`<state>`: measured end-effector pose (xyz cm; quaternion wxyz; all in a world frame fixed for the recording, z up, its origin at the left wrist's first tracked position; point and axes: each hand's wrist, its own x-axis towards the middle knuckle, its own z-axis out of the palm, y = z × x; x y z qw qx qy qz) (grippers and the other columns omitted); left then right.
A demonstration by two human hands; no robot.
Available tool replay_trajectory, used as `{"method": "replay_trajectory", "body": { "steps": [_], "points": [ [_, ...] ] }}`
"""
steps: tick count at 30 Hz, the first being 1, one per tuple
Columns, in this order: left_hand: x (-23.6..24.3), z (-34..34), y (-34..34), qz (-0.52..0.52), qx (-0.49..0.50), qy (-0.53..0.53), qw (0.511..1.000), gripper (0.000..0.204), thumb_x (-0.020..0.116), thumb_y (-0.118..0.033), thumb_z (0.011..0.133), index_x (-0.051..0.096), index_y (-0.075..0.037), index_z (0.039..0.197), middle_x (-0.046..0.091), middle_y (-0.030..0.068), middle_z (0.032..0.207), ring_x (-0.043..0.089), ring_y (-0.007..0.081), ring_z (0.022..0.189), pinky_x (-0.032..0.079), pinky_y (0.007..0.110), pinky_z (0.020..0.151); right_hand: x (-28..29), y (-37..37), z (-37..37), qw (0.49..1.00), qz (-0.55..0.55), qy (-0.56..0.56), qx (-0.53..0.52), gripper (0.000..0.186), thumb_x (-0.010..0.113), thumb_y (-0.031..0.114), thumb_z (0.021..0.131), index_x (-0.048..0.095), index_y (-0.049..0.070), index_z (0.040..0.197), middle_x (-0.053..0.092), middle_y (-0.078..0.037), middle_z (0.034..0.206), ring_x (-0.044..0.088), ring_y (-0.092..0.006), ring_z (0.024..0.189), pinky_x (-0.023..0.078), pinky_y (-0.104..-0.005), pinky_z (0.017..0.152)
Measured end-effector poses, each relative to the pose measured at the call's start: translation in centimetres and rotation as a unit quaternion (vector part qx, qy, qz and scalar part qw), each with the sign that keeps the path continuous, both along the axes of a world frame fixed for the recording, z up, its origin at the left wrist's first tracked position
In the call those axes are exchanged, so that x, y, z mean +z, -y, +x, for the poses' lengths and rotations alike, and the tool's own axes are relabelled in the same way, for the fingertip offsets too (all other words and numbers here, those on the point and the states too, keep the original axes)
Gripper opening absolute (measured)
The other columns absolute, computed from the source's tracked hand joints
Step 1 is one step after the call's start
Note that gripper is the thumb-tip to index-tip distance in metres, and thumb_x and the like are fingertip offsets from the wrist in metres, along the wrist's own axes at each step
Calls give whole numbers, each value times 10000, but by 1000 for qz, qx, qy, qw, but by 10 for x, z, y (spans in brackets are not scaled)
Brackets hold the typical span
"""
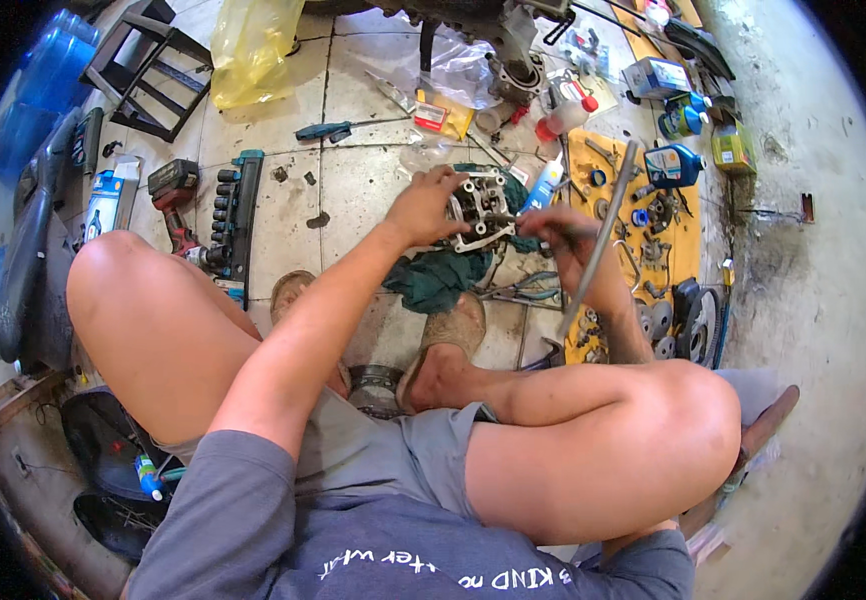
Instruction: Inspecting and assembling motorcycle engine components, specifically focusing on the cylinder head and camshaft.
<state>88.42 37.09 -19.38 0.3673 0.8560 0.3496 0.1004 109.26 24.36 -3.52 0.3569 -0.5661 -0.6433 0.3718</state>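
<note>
My left hand [423,205] grips the left side of a metal engine cylinder head [480,205], fingers curled over it. My right hand [568,235] is closed on a metal tool [503,220] whose dark shaft reaches into the head's right side; its tip is hidden. A long grey metal bar [613,210] slants across beside that hand; whether it joins the tool I cannot tell. A dark green cloth [433,280] lies under and in front of the head. A white-and-blue tube [545,183] lies just to its right.
Yellow cardboard [593,150] bears small parts at right, near bottles [671,168]. A socket rail [235,220] and drill [175,220] lie left, a screwdriver [323,131] farther back, pliers [523,285] nearer. A black step frame [148,80] and yellow bag [251,55] stand behind. My feet flank the work.
</note>
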Motion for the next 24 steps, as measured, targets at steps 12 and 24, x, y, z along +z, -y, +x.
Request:
{"method": "replay_trajectory", "body": {
  "steps": [12, 24],
  "points": [
    [-11, 9, 13, -17, 14, -35, 999, 949, 875, -379, 776, 401, -140, 1562, 460, 125, 1516, 499, 436, 1306, 471, 501, 1092, -15, -2, -5, 965, 40, -19, -257, 176, 675, 125, 1031, 708, -33, 1101, 729, -73, 915, 663, -140, 871, 522, -289, 792],
    [-12, 1, 6, -8, -13, -51, 999, 986, 888, -397, 747, 392, -195, 1575, 435, 95, 1534, 538, 411, 1270, 475, 486, 1095, -23, -3, -9, 976, 47, -22, -211, 71, 615, 52, 1044, 608, -3, 1088, 723, -130, 1137, 674, -175, 1054, 540, -293, 888]
  ]
}}
